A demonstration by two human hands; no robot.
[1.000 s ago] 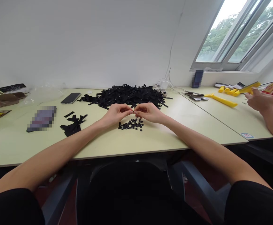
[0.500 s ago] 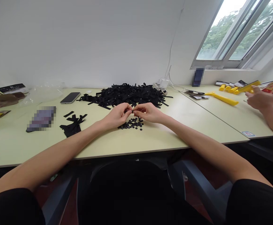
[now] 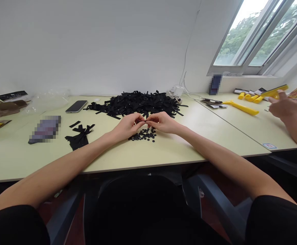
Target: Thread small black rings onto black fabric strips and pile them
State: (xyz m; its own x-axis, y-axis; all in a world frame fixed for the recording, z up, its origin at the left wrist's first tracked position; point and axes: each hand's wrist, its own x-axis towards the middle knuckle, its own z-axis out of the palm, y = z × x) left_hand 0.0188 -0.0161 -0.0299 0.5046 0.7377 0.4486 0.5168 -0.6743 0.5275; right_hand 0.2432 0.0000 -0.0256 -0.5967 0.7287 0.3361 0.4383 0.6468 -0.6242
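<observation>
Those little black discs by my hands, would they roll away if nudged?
The black discs look flat, so they'd probably slide rather than roll, unless one stands on edge. Small and loosely heaped, they'd likely scatter easily.

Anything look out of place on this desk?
Yes: a small clump of black ribbon pieces lies apart from the main heap, beyond the left hand, so it looks stray.
</observation>
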